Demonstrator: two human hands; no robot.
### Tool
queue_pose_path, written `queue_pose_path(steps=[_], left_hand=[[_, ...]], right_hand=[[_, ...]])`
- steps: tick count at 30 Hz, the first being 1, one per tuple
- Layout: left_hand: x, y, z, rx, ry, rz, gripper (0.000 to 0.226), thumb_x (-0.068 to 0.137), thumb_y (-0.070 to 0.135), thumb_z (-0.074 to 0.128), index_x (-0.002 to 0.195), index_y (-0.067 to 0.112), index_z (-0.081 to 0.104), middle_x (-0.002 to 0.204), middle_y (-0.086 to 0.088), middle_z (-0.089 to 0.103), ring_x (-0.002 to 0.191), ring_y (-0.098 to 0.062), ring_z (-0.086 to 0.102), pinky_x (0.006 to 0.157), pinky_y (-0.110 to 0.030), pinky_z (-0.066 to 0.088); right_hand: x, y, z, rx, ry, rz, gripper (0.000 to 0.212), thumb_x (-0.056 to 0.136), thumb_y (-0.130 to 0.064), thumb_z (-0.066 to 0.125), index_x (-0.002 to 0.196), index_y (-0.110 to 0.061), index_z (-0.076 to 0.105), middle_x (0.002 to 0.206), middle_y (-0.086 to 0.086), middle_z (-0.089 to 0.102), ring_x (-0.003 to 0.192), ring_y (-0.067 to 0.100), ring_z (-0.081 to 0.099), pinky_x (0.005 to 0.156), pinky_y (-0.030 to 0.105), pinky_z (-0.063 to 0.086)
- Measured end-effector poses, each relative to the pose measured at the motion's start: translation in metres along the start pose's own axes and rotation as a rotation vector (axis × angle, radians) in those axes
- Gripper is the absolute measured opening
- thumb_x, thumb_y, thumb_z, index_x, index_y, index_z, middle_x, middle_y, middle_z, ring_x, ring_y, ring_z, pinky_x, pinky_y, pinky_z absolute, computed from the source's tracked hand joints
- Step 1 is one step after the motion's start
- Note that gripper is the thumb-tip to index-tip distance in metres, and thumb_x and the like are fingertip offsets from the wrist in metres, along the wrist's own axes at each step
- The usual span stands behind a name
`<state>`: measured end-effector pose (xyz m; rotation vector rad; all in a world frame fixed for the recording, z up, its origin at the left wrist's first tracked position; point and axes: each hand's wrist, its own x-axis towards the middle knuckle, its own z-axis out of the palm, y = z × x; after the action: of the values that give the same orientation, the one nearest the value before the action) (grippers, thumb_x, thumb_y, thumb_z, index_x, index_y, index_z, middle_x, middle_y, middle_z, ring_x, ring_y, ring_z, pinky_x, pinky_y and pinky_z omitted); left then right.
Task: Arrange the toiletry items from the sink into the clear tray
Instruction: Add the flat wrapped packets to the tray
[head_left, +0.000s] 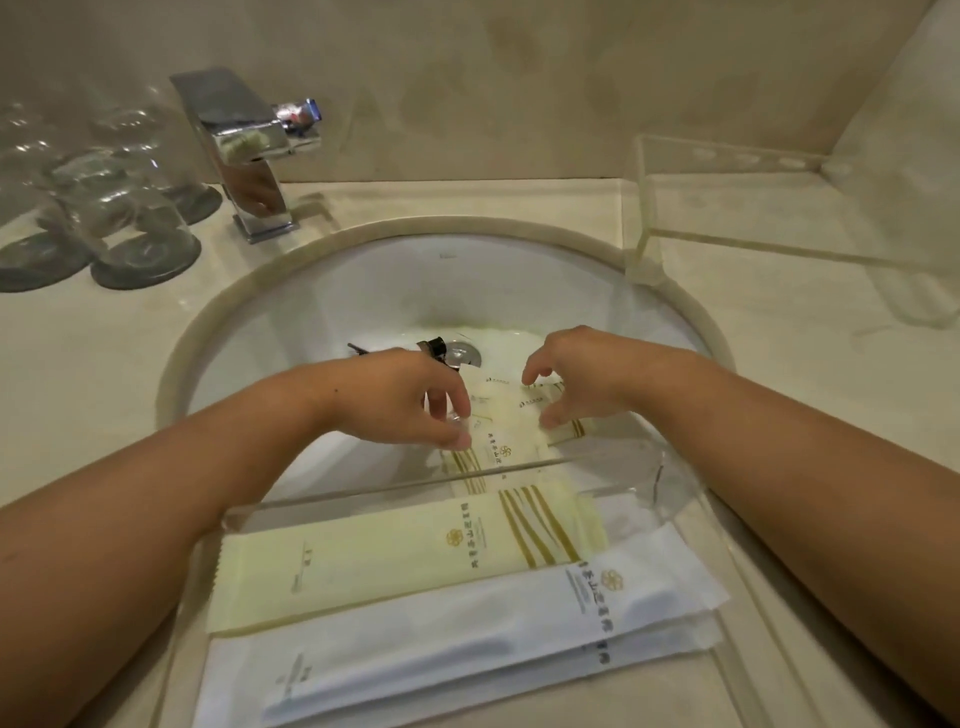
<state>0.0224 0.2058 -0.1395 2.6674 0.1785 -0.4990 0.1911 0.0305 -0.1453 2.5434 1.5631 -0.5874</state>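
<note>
Several cream toiletry packets (511, 415) lie in the bottom of the white sink (363, 291), near the drain (463, 353). My left hand (415, 400) hovers over their left side, fingers curled down and touching a packet edge. My right hand (576, 376) reaches in from the right, fingertips on the packets. The clear tray (395, 496) sits on the sink's front rim. It holds a long cream packet (395, 556) and two white packets (467, 639) laid side by side. A small black item (434, 347) lies by the drain.
A chrome faucet (244, 150) stands at the back left. Upturned glasses (104, 208) on dark coasters sit left of it. A second clear acrylic holder (779, 208) stands on the counter at the back right.
</note>
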Motion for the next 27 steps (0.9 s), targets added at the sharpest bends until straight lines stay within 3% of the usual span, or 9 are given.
queue_pose_path(steps=[3,9,14,21,23,27], left_hand=[[0.004,0.001,0.009,-0.007,-0.057,-0.011,0.036,0.082,0.063,0.07,0.11,0.041,0.066,0.092,0.018,0.065,0.085,0.0,0.061,0.072,-0.02,0.045],[0.006,-0.002,0.015,0.019,-0.07,-0.076,0.037,0.082,0.058,0.073,0.111,0.036,0.064,0.095,0.014,0.064,0.082,-0.002,0.059,0.069,-0.02,0.043],[0.007,-0.006,0.019,0.031,-0.081,-0.08,0.023,0.085,0.049,0.074,0.097,0.033,0.065,0.087,0.012,0.065,0.072,-0.004,0.056,0.068,-0.021,0.044],[0.003,-0.003,0.014,-0.1,-0.065,-0.097,0.015,0.088,0.046,0.072,0.09,0.033,0.066,0.082,0.018,0.066,0.075,-0.002,0.059,0.07,-0.02,0.045],[-0.001,0.0,0.009,-0.17,-0.043,-0.088,0.011,0.09,0.044,0.07,0.087,0.033,0.066,0.083,0.021,0.069,0.078,-0.001,0.062,0.074,-0.02,0.047],[-0.013,0.005,-0.003,-0.334,0.047,-0.08,0.007,0.093,0.034,0.068,0.086,0.031,0.068,0.088,0.013,0.075,0.083,-0.005,0.068,0.079,-0.027,0.053]], right_hand=[[0.003,0.0,0.004,-0.022,-0.015,0.022,0.06,0.078,-0.046,0.081,0.132,-0.031,0.06,0.117,-0.004,0.05,0.12,0.02,0.049,0.088,0.031,0.043],[0.004,-0.002,0.004,-0.01,-0.027,0.085,0.062,0.072,-0.045,0.085,0.125,-0.028,0.058,0.127,0.0,0.051,0.112,0.02,0.049,0.086,0.034,0.047],[0.002,-0.002,0.002,0.011,-0.031,0.084,0.061,0.073,-0.043,0.086,0.123,-0.026,0.055,0.122,-0.001,0.055,0.1,0.018,0.05,0.081,0.031,0.046],[-0.006,0.002,-0.002,0.12,-0.038,0.076,0.032,0.079,-0.037,0.08,0.09,-0.028,0.051,0.099,-0.011,0.055,0.081,0.01,0.054,0.066,0.027,0.041],[-0.012,0.004,-0.003,0.201,-0.012,0.067,0.023,0.081,-0.036,0.075,0.081,-0.03,0.053,0.097,-0.011,0.059,0.083,0.012,0.057,0.067,0.028,0.045],[-0.026,0.003,-0.01,0.355,0.133,0.037,0.018,0.088,-0.037,0.068,0.083,-0.029,0.052,0.101,-0.008,0.064,0.089,0.016,0.061,0.071,0.033,0.05]])
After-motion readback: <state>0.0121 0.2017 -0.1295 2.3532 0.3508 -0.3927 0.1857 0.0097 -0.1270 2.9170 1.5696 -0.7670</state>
